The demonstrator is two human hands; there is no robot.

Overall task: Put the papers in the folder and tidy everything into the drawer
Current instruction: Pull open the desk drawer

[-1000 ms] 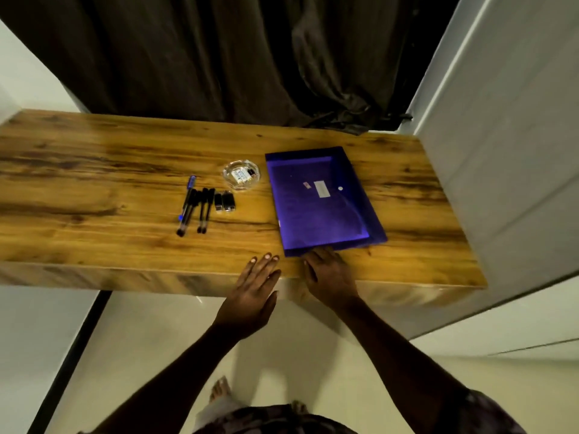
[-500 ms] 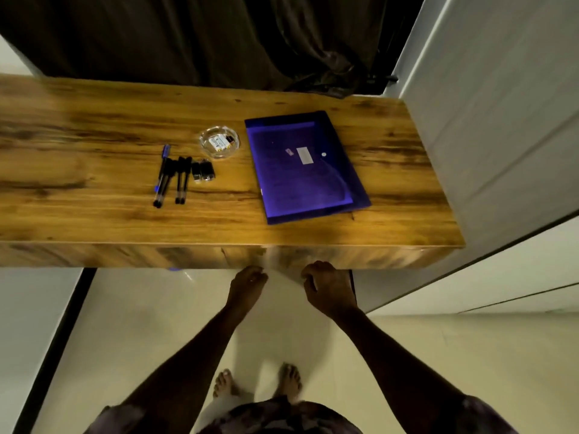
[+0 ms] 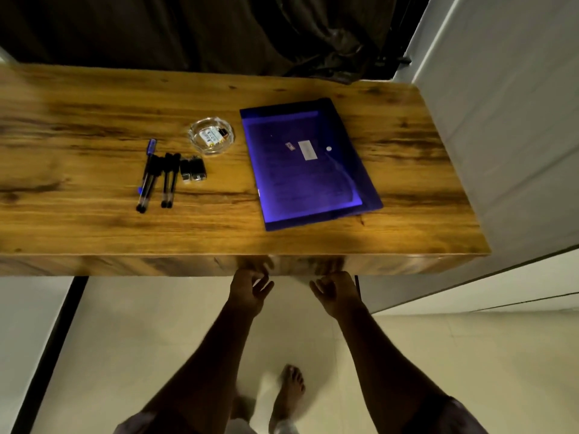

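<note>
A translucent blue folder [image 3: 308, 166] with papers inside lies shut on the right half of the wooden desk [image 3: 78, 114]. Several pens [image 3: 156, 178] lie side by side left of centre, with two black clips [image 3: 193, 170] beside them. A small glass dish [image 3: 211, 136] holding small items stands behind the clips. My left hand [image 3: 249, 291] and my right hand [image 3: 336, 292] hang just below the desk's front panel [image 3: 125, 265], fingers loosely curled, holding nothing. No gap or handle shows on the panel.
A dark curtain [image 3: 203, 29] hangs behind the desk. A white wall [image 3: 507, 126] closes off the desk's right end. Pale floor tiles [image 3: 141, 339] and my bare feet lie below.
Both hands left the desk top near the folder and dropped below the front edge. The camera tipped further down. Nothing on the desk moved.
</note>
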